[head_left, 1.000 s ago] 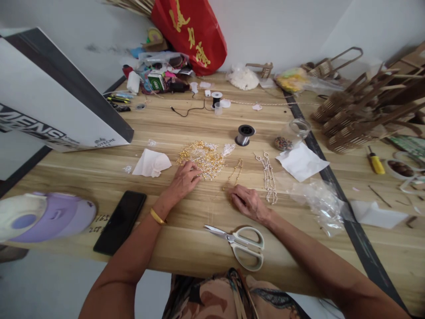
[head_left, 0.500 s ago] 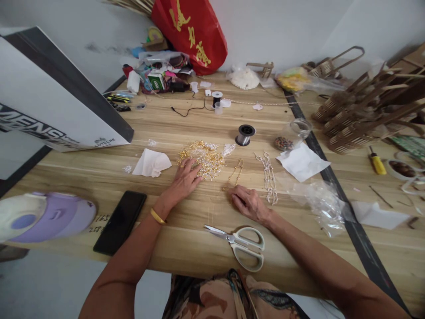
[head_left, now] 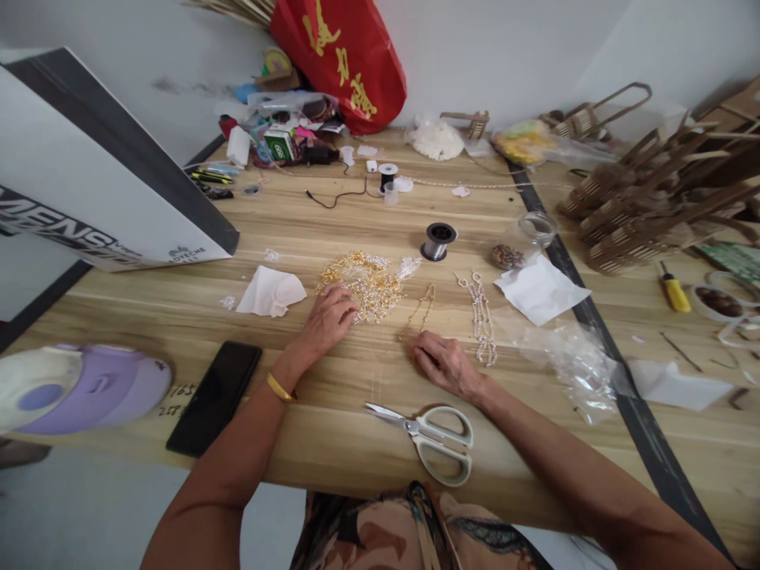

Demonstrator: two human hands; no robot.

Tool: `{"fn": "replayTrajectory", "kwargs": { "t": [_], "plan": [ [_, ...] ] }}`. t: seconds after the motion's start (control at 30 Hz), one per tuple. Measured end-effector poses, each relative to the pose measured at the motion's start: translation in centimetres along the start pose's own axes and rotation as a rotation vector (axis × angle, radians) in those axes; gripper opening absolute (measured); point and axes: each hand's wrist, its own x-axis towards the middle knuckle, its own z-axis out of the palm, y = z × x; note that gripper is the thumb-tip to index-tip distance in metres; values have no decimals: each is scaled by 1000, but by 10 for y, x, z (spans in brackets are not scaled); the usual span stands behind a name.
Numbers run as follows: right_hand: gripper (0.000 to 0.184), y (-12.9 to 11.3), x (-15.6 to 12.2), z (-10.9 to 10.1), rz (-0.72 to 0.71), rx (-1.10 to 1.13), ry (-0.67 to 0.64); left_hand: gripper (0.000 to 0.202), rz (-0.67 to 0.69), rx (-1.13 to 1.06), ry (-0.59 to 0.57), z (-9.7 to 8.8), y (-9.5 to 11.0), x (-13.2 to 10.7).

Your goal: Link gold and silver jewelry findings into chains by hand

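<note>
- The pile (head_left: 363, 283) of small gold and silver pieces lies at the middle of the tabletop (head_left: 332, 443), wider than it is deep, with its long axis running left to right.
- It looks loose and tangled, gold mostly, with a whitish sprig sticking out at its far right corner.
- A thin gold chain (head_left: 421, 307) lies just right of the pile, stretched from near to far and leaning a little right at its far end.
- The left hand (head_left: 324, 323) lies palm down, fingers loosely spread and pointing away and to the right, their tips on the near left edge of the pile.
- A gold bangle (head_left: 279, 388) sits on its wrist; the forearm crosses the near edge.
- The right hand (head_left: 446, 364) rests palm down, knuckles up, fingers drawn together and curled, pointing left at the chain's near end.
- Its fingertips are tucked under, so it cannot be told whether they pinch the chain.
- Pearl strands (head_left: 482, 318) lie just right of that hand, running near to far.
- Scissors (head_left: 428, 439) lie by the near edge between the forearms, blades pointing left.
- A phone (head_left: 214, 396) lies left of the left wrist, and a tissue (head_left: 271, 290) left of the pile.
- A spool (head_left: 438, 241) stands beyond the pile.
</note>
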Motion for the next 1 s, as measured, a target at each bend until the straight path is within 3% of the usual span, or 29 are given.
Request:
{"fn": "replayTrajectory", "kwargs": {
  "t": [0.4, 1.0],
  "plan": [
    [17, -1, 1, 0, 0, -4, -2, 21, 0, -9, 7, -1, 0, 2],
    [18, -1, 0, -1, 5, 5, -1, 11, -19, -43, 21, -2, 2, 3]
  ]
}}
